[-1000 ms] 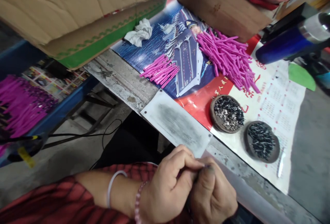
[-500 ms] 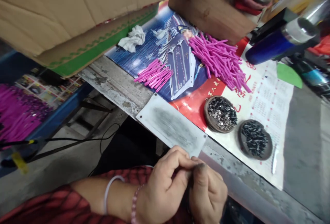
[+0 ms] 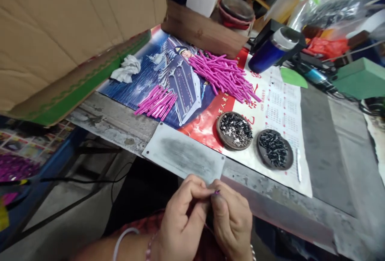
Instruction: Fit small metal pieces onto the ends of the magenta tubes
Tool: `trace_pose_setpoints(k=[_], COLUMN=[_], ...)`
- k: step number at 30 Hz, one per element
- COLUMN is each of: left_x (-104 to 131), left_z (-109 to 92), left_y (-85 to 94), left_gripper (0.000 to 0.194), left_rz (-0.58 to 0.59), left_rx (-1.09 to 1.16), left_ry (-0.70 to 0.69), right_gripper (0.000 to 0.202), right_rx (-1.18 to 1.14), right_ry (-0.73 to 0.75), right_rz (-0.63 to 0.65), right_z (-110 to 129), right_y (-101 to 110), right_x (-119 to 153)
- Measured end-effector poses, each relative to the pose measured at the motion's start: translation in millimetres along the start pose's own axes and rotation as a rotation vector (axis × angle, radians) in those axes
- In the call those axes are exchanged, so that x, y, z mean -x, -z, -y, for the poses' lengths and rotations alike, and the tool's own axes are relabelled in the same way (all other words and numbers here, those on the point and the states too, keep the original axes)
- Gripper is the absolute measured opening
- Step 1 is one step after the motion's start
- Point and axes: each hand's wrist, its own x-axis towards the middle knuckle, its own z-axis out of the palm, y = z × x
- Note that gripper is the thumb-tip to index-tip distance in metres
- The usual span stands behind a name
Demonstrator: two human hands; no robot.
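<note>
Close together at the table's near edge, my left hand [image 3: 185, 217] and my right hand [image 3: 234, 217] are both closed, fingertips meeting. Between the left index finger and the right thumb shows the tip of a small pink stick [image 3: 217, 192]; my fingers hide the rest. Just beyond them lies a grey metal plate [image 3: 183, 152] with a dark smudged middle. Further right stand a round dish of small metal rings and dark screws [image 3: 236, 130] and a second dish of dark screws [image 3: 274, 148].
Pink sticks lie in a small pile [image 3: 157, 102] and a large heap [image 3: 224, 75] on a poster. A cardboard box [image 3: 75, 32] rises at the left. Toward the back are a wooden board [image 3: 204, 32], a crumpled tissue [image 3: 126, 68] and a blue cup [image 3: 269, 54]. A white pen [image 3: 298, 164] lies right.
The view has swung right, so the table things appear further left. My hands remain together, and a pink tip now shows between the fingertips.
</note>
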Motion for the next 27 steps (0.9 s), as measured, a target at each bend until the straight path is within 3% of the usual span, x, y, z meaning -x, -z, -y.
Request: trace_pose_setpoints(k=[6,8,15,18,23,27], left_x=[-2.1,-2.5,-2.7,-3.0,-3.3,-4.2], left_z=[2.8,2.8,3.6,5.1,6.6,8.2], left_y=[3.1,3.5,1.4,1.9,1.9,0.4], left_gripper=[0.019,0.016,0.013,0.018,0.019,0.016], left_rz=[-0.034,-0.037,-0.038,-0.024,-0.033,-0.041], left_rx=[0.011,0.025,0.024,-0.014,-0.024,-0.025], left_ry=[0.042,0.072,0.075,0.031,0.037,0.063], right_gripper=[0.003,0.019,0.045,0.037,0.023,0.03], right_rx=[-0.364,-0.395,-0.041,0.072,0.051,0.086], right_ry=[-0.233,-0.271,-0.064,0.02,0.012,0.022], right_rz=[0.058,0.053,0.045,0.001,-0.023,-0.061], right_z=[1.1,-1.0,-6.3,-4.2,-1.0,-2.2], right_y=[4.5,5.8,6.0,4.2,4.0,4.8], right_x=[-1.6,-0.6,-1.7,-4.5,-4.9,-4.2])
